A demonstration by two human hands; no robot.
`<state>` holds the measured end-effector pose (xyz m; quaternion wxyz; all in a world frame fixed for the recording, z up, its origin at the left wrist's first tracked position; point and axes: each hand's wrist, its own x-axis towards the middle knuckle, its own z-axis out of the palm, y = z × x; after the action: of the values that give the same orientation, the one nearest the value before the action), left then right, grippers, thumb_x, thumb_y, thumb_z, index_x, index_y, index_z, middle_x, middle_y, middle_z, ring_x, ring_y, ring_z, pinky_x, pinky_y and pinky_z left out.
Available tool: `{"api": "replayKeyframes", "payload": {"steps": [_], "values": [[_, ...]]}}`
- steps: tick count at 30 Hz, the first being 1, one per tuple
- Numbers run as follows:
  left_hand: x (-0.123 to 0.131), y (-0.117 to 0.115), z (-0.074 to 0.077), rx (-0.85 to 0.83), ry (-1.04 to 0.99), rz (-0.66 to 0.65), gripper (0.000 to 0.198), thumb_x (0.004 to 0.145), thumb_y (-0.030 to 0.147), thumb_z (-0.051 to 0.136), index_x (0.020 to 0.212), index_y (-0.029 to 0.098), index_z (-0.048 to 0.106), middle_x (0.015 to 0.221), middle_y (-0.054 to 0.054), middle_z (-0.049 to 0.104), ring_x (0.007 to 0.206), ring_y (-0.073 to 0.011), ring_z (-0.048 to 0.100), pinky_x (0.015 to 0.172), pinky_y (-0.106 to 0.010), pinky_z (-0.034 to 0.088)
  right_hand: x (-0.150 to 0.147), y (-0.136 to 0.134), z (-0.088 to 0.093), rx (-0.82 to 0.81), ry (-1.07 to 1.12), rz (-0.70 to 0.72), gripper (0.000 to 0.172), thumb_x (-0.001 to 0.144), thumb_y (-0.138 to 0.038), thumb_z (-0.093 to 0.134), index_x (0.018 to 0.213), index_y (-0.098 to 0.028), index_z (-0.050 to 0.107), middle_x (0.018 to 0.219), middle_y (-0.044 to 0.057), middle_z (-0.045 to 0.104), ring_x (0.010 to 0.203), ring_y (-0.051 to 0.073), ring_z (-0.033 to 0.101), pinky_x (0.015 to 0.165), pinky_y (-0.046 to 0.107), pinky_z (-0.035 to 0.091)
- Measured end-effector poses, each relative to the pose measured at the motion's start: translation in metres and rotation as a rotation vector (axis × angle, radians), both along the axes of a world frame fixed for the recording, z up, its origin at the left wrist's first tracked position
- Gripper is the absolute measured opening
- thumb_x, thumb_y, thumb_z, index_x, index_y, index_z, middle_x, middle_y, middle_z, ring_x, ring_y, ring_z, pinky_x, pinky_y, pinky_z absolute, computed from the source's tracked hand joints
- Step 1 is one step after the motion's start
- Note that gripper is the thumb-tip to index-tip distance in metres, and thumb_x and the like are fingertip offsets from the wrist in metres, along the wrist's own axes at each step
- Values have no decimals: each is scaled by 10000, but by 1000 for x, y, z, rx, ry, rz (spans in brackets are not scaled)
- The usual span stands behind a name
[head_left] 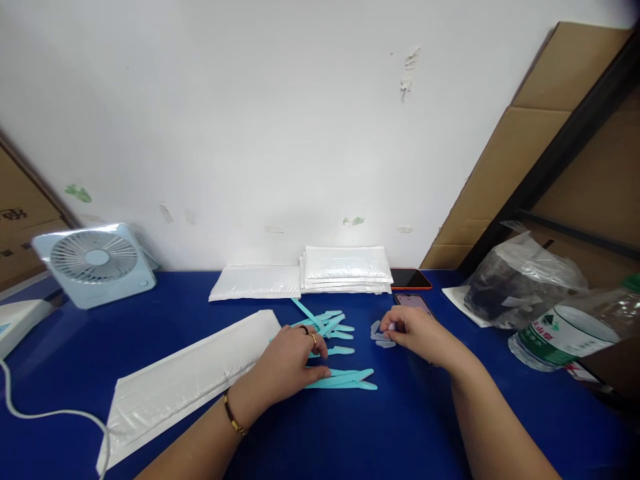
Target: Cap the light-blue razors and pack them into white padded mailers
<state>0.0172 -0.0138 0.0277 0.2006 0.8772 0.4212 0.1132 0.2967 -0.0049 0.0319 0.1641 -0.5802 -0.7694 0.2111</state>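
Note:
My left hand is curled over several slim turquoise eyebrow razors, its thumb on the lowest ones. Their handles run under my palm, out of sight. More turquoise razors fan out just beyond my fingers, with blade ends pointing right. On the right, my right hand is closed in a pinch above a few small clear plastic blade caps. A pale bit shows between its thumb and fingers, apparently one of these caps. Left of my left hand lies a long white padded envelope.
White padded envelopes are stacked against the wall, near two phones. A light blue fan stands at the left, with a white cable in front. A large water bottle and a plastic bag occupy the right.

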Motion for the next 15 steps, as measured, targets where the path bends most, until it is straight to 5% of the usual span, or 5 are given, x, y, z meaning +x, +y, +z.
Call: {"api": "replayKeyframes", "payload": {"steps": [8, 15], "values": [[2, 0, -12, -13, 68, -84, 102, 753, 325, 577, 769, 242, 634, 751, 22, 640, 722, -145, 560, 724, -276, 345, 1, 1, -17, -97, -128, 18, 45, 630, -210, 629, 673, -197, 627, 738, 14, 606, 631, 141, 534, 531, 221, 345], [1, 0, -3, 43, 97, -62, 180, 770, 384, 545, 773, 226, 631, 770, -2, 650, 731, -158, 571, 741, -303, 342, -4, -7, -5, -278, 144, 120, 86, 719, -264, 562, 747, -186, 582, 658, -2, 621, 582, 128, 569, 523, 214, 403]]}}
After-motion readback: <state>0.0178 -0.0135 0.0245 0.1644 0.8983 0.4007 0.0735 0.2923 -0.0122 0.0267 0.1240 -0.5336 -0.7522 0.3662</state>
